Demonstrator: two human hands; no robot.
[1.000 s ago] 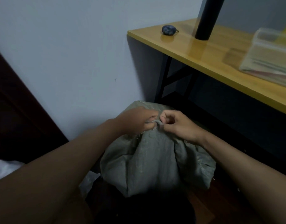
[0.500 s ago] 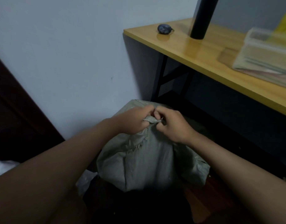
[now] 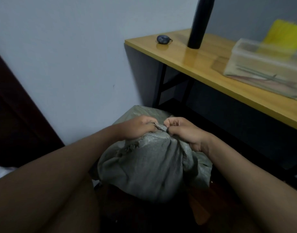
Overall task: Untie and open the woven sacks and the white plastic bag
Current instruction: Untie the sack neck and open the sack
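A grey-green woven sack [image 3: 152, 167] stands on the floor between the wall and the table, its top gathered into a tight knot [image 3: 160, 127]. My left hand [image 3: 137, 127] pinches the knot from the left. My right hand [image 3: 183, 132] pinches it from the right, fingers curled. Both hands press close together on top of the sack. A bit of white plastic [image 3: 0, 172] shows at the far left edge, mostly hidden behind my left forearm.
A yellow wooden table [image 3: 203, 64] on black legs stands at the right. On it are a small dark round object [image 3: 162, 39], a tall black cylinder [image 3: 199, 22] and a clear plastic box [image 3: 265, 69]. A dark door [image 3: 15, 118] is at the left.
The view has shifted slightly. My hands stay together on the knot, with the fingers working at it; the sack remains tied.
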